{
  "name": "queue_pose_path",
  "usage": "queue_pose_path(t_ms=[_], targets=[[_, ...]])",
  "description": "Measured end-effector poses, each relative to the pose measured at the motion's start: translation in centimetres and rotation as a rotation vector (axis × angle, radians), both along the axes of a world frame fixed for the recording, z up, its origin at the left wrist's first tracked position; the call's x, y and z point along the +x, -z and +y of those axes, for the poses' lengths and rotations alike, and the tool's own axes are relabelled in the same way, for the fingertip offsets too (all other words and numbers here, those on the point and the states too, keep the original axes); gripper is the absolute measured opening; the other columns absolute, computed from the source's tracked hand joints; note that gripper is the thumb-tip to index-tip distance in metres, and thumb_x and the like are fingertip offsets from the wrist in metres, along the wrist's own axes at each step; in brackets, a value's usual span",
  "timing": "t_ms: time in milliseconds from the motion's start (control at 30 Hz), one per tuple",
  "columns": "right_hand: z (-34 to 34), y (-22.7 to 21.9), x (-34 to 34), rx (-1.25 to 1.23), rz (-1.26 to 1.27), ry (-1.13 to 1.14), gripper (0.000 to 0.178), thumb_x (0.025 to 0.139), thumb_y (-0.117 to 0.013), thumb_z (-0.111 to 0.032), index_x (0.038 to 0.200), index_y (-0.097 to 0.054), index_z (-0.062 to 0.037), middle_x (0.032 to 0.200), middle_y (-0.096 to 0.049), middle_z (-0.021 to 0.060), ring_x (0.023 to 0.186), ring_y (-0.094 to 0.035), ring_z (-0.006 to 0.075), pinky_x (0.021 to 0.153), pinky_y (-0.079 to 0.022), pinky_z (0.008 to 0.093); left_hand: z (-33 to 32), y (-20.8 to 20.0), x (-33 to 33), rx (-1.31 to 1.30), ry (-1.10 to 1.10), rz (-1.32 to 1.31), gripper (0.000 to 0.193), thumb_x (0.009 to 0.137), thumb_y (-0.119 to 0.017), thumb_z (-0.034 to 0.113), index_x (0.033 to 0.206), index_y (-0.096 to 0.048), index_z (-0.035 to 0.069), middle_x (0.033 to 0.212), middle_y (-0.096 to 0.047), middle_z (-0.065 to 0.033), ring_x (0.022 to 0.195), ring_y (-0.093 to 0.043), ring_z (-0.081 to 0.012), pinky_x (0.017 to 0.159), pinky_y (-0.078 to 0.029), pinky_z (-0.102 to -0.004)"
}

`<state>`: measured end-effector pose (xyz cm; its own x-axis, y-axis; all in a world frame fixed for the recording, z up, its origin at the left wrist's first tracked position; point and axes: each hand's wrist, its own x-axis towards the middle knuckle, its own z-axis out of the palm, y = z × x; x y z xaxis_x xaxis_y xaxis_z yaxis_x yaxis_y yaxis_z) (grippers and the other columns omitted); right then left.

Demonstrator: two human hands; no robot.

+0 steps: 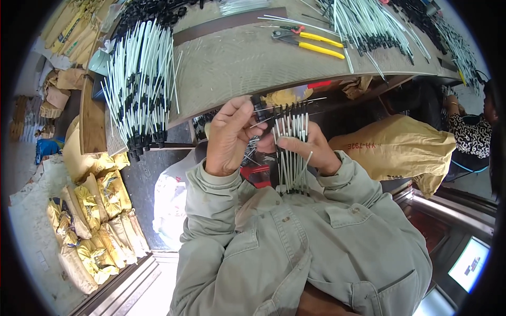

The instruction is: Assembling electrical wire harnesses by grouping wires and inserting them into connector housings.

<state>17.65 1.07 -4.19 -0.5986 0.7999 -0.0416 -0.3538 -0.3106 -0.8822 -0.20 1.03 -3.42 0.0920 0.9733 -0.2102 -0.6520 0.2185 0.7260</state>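
My right hand [318, 149] is closed around a bundle of thin white rods [291, 163] with black ends, held upright before my chest. The thumb lies across the front of the bundle. Just left of it, my left hand [230, 134] is raised with thumb and fingers pinched at a small dark fitting [257, 105]. One or two thin rods stick out from there toward the tops of the bundle. The exact grip of the left fingertips is partly hidden. Both hands are just below the near edge of the workbench [226, 73].
A large pile of black-ended white rods [142, 79] overhangs the bench's left side; another pile [363, 26] lies at the far right. Yellow-handled pliers [316, 45] rest between them. Wrapped packages [97, 221] lie lower left, a brown sack [395, 150] right. A person [472, 126] sits far right.
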Motion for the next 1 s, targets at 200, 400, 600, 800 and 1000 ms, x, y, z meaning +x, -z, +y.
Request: queue_pose_path(t_ms=[200,400,600,800,1000], targets=[[0.2,0.5,0.0,0.081,-0.036,-0.064,0.028,0.087,-0.057,-0.012,0.109,-0.051,0.0039,0.096,-0.064,0.0152,0.088,-0.062,0.0199,0.079,-0.05,0.0307,0.3,0.0,0.2,0.016,-0.016,-0.137,0.029,0.089,-0.056,0.019,0.112,-0.053,0.003,0.098,-0.062,-0.0103,0.071,-0.061,-0.0109,0.06,-0.052,-0.0199],[0.1,0.2,-0.3,0.021,-0.024,-0.019,0.027,0.086,-0.055,-0.014,0.104,-0.056,0.0067,0.094,-0.064,0.0159,0.089,-0.062,0.0219,0.081,-0.05,0.0328,0.3,0.4,-0.1,-0.023,0.026,-0.153,0.03,0.09,-0.053,0.019,0.112,-0.053,-0.002,0.101,-0.061,-0.0115,0.08,-0.064,-0.0157,0.068,-0.055,-0.0225],[0.3,0.5,-0.2,0.021,-0.008,-0.003,0.028,0.086,-0.056,-0.014,0.105,-0.055,0.0065,0.095,-0.064,0.0165,0.089,-0.063,0.0224,0.081,-0.051,0.0323,0.4,0.4,-0.3,-0.005,0.065,-0.033,0.034,0.091,-0.051,0.018,0.117,-0.047,-0.002,0.108,-0.059,-0.0166,0.088,-0.063,-0.0176,0.073,-0.056,-0.025],[0.4,0.6,-0.3,0.041,-0.007,-0.022,0.03,0.086,-0.057,-0.014,0.108,-0.053,0.0067,0.095,-0.064,0.0167,0.089,-0.063,0.022,0.081,-0.051,0.0322,0.3,0.4,0.2,-0.001,0.007,0.0,0.033,0.09,-0.052,0.019,0.116,-0.048,-0.001,0.1,-0.062,-0.012,0.082,-0.063,-0.015,0.069,-0.055,-0.023],[0.0,0.5,-0.4,0.019,-0.027,-0.031,0.031,0.086,-0.057,-0.013,0.109,-0.053,0.0071,0.095,-0.064,0.0162,0.088,-0.063,0.0218,0.081,-0.051,0.0325,0.2,0.6,0.0,0.012,0.035,-0.007,0.031,0.09,-0.053,0.022,0.112,-0.052,0.0,0.098,-0.062,-0.0116,0.081,-0.064,-0.015,0.069,-0.055,-0.0231]])
